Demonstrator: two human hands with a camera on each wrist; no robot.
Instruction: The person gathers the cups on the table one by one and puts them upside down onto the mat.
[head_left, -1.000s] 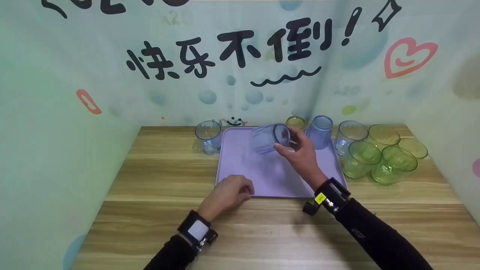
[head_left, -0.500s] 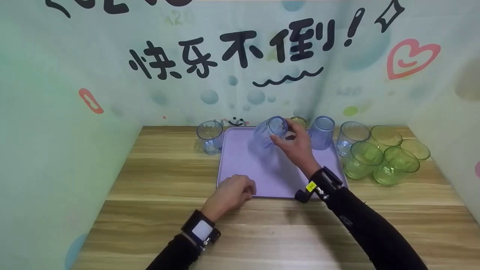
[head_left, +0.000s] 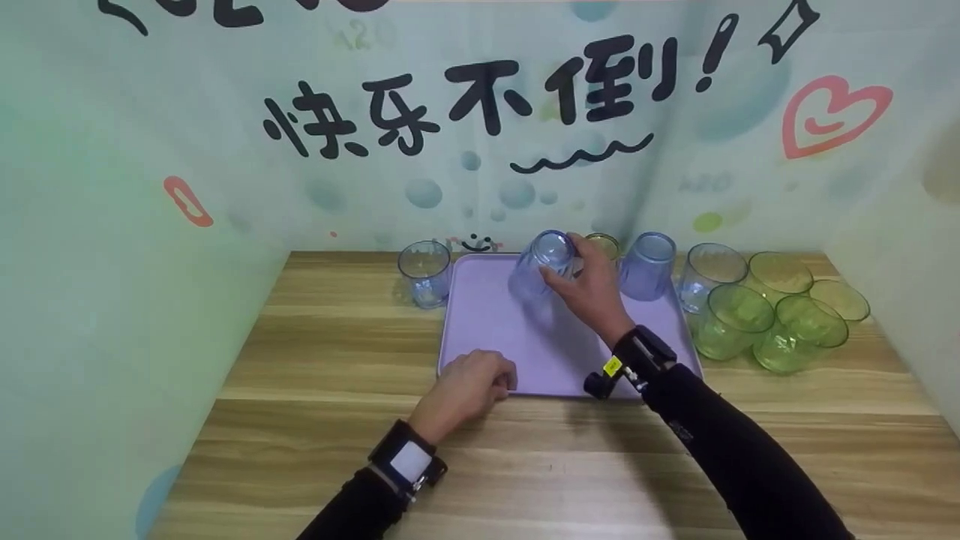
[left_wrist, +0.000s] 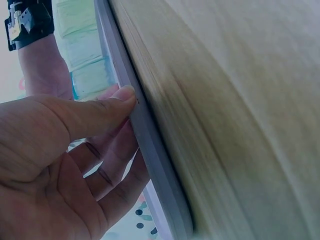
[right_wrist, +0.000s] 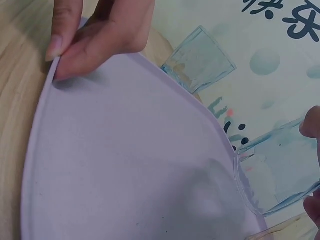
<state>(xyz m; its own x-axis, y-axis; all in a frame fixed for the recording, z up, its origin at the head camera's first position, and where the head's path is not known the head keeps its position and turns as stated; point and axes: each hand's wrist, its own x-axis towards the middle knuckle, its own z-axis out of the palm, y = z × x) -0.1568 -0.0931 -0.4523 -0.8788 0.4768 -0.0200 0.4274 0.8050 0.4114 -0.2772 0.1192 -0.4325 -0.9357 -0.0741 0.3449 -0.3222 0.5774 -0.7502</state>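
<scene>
A clear blue cup (head_left: 541,264) is gripped by the right hand (head_left: 590,289), fingers curled round its side, over the far part of the lavender tray (head_left: 487,337). Compared with a second ago, the cup has been carried farther back and turned from lying sideways to nearly upside down, its base now facing the camera. The tray's near edge is pinched by the left hand (head_left: 472,384), thumb on the rim, and that hold is unchanged. A second blue cup (head_left: 646,265) is seen inverted on the tray just right of the held one. Another clear cup (head_left: 425,271) stands left of the tray on the wooden table (head_left: 315,337), and green cups (head_left: 765,315) are clustered at the right.
</scene>
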